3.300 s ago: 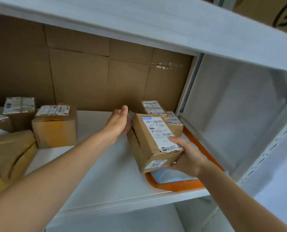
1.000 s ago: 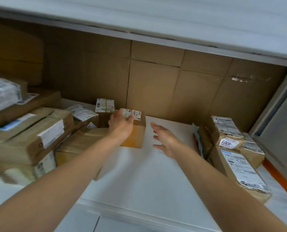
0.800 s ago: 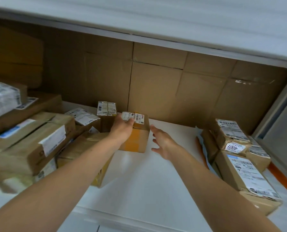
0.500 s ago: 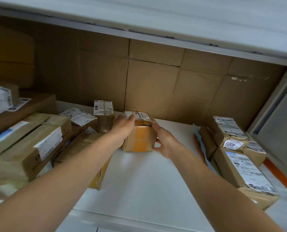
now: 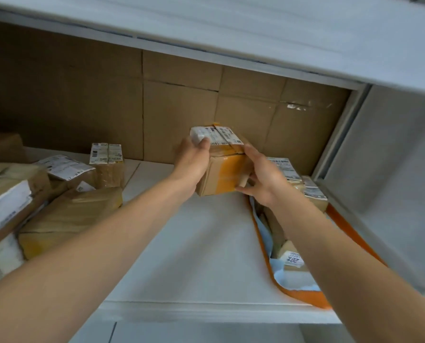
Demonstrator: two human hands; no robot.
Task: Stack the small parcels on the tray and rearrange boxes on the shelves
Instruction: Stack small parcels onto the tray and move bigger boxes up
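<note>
**Small parcel gripped by both hands, mid-shelf, left of the tray**

- Grip: the small parcel [image 5: 225, 175] is clamped between both hands. The left hand [image 5: 193, 163] is wrapped round its left side, with one digit hooked over the top edge onto the label. The right hand [image 5: 262, 180] is curled round the right side, with one finger laid along the upper right edge and the thumb pressed on the lower front face. Nothing else is held by either hand.
- Position: the parcel is held slightly tilted over the white shelf board [image 5: 194, 248], in front of the cardboard backing [image 5: 181, 102] and just left of the orange tray [image 5: 303, 297]. Whether its base is clear of the board cannot be told.
- Parcel markings: a white shipping label [image 5: 217, 136] is stuck across the top. Barcodes and fine print are seen, but none can be read. A wide yellow-orange tape band is run down the front face.
- Tray: it is lined with a blue sheet [image 5: 277, 276]. Several labelled parcels are stacked in it, partly hidden by the right forearm. On the near parcel [image 5: 287, 251], a small white sticker [image 5: 293, 260] is marked with digits that look like "207".
- Left side: a pile of boxes [image 5: 70, 214] is seen, with a small upright box [image 5: 106, 167] behind it. Their labels are too blurred to read.
</note>
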